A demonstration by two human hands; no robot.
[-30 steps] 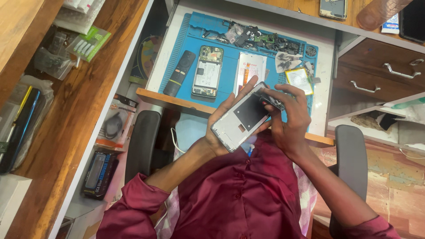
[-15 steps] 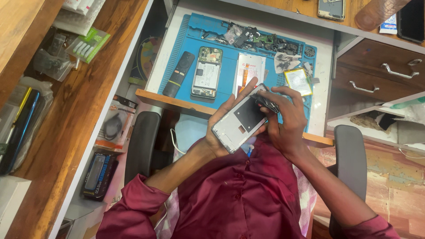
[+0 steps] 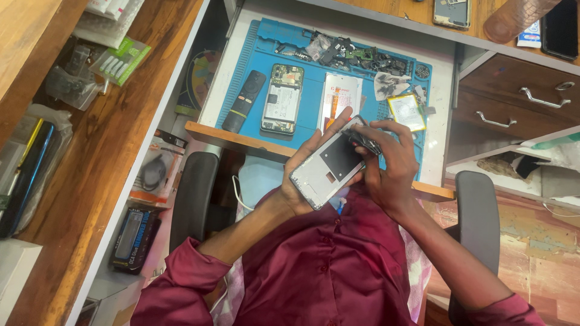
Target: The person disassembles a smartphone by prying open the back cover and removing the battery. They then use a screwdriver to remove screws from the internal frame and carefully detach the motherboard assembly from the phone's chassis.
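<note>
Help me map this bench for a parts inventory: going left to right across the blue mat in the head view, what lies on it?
Black remote → opened phone with its insides showing → white flat pack with orange print → small yellow-edged part. Loose parts are strewn along the blue mat's far edge.

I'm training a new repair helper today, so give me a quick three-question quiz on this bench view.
1. True or false: the left hand cradles the phone frame from below.
2. What lies on the blue mat directly left of the opened phone?
A. a black remote
B. a pair of scissors
C. a coffee mug
3. Fill in: the right hand works at the frame's ____ end, the one nearer the mat.

Key
1. True.
2. A, the black remote.
3. Top; its fingers pinch a small dark part there, too small to identify.
</note>
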